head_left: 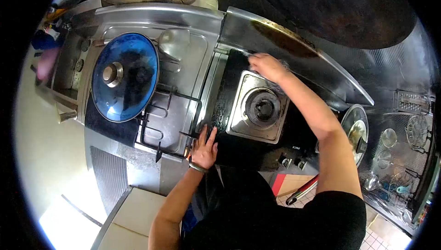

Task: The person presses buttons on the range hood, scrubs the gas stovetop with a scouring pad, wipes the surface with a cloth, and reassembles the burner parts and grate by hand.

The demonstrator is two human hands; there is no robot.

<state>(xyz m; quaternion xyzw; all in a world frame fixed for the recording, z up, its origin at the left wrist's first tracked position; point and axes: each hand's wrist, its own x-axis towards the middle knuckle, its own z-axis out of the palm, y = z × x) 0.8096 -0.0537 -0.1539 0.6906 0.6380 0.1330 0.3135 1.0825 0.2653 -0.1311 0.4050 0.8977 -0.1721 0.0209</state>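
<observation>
The black shirt (275, 220) of the person lay nearest the camera, at six o'clock from the one burner (262, 106), which sat within a steel plate (235, 128) on the black stove (255, 154). Two hands were in view. The right hand (267, 67) was bent over the stove's back edge at twelve o'clock, its fingers curled downward; I could not tell whether it gripped anything. The left hand (204, 151) was spread and free of any object, set at the stove's near left edge at eight o'clock, apparently as a brace. The step in hand, as I judged it, was work along that back edge, and the next move called for the right forearm to stay clear of the burner while the left hand held its support. Counted out, there were two knobs (285, 162) at five o'clock; two lids, a blue lid (124, 101) between nine and ten and a clear lid (350, 123) between three and four; one black pot rack (184, 95) that I could make out on the steel counter (198, 50), just below nine; one red handle (307, 187) at five, beyond the knobs; and one grater (408, 101) at three, near the right rim.
</observation>
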